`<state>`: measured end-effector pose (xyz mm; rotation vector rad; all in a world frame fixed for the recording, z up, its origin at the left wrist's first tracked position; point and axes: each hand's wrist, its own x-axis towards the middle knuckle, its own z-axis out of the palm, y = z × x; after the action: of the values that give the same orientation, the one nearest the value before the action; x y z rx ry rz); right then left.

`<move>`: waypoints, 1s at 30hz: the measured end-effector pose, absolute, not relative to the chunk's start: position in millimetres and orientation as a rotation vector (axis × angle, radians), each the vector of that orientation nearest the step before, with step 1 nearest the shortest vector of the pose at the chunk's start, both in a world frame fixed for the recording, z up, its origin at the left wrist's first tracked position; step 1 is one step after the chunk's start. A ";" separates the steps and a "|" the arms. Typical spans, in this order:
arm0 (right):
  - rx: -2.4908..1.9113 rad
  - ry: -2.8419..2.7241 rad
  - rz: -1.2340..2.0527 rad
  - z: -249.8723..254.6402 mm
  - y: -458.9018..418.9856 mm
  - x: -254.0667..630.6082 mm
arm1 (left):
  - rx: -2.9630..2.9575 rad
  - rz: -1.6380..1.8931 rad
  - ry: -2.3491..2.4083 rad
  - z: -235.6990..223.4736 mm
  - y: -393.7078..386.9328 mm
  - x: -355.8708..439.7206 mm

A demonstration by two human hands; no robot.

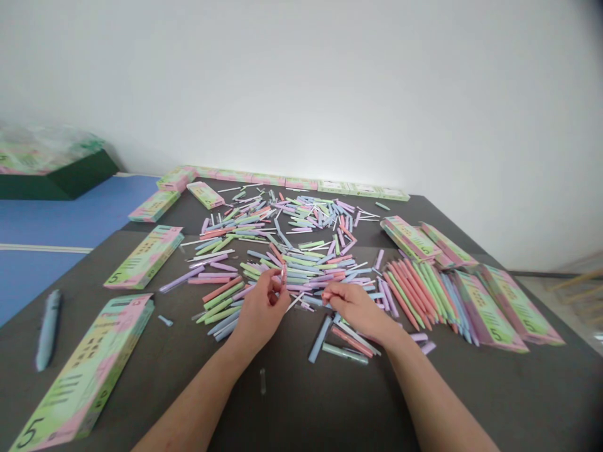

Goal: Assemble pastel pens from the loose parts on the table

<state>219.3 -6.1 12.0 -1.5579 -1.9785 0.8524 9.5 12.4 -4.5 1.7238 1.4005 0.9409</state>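
My left hand (pixel 262 309) is closed in a pinch around a small pinkish pen part (pixel 283 274), held upright above the pile. My right hand (pixel 357 309) is closed too, its curled fingers pointing left; whatever may be between the fingertips is too small to make out. Behind and between both hands spreads a heap of pastel pen barrels (pixel 301 267) in green, blue, purple and red. Below my right hand lie a blue pen piece (pixel 320 339), a red one (pixel 353 341) and a green capped piece (pixel 345 353).
Printed pen boxes stand at left (pixel 146 257), near left (pixel 89 370) and right (pixel 492 307); more line the back edge (pixel 268 179). Sorted red and green pens (pixel 417 289) lie at right. A blue pen (pixel 48 329) rests far left, beside a blue surface with a dark green box (pixel 61 176).
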 end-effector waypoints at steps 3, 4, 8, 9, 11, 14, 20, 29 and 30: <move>-1.588 -2.125 0.750 20.4 -8.5 214.4 | 1.724 0.945 1.398 -5.5 12.4 9.6; -1.595 -2.152 0.712 24.0 -12.0 210.7 | 1.722 0.958 1.399 -6.9 12.9 9.4; -1.402 -2.322 0.720 26.9 -51.3 170.0 | 1.667 1.033 1.373 -15.2 15.7 8.5; -1.319 -2.392 0.690 21.6 -66.5 154.0 | 1.642 1.052 1.363 -17.0 16.4 8.6; -0.995 -2.671 0.666 3.8 -96.7 122.8 | 1.595 1.071 1.340 -18.9 17.7 9.2; -0.857 -2.785 0.634 -22.9 -125.2 97.5 | 1.533 1.096 1.327 -17.7 19.3 10.7; -1.403 -1.935 0.993 -11.2 -122.8 132.5 | 1.514 1.132 1.314 -11.9 20.7 11.2; -1.604 -1.789 0.773 -6.4 -94.1 168.6 | 1.525 1.195 1.291 -15.2 25.5 8.4; -1.615 -1.804 0.740 -6.3 -85.8 171.9 | 1.526 1.201 1.294 -15.6 26.1 8.0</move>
<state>171.9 -85.8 -6.3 -1.6148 -1.8041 0.7404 8.0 26.1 -15.6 1.5261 1.2937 1.2007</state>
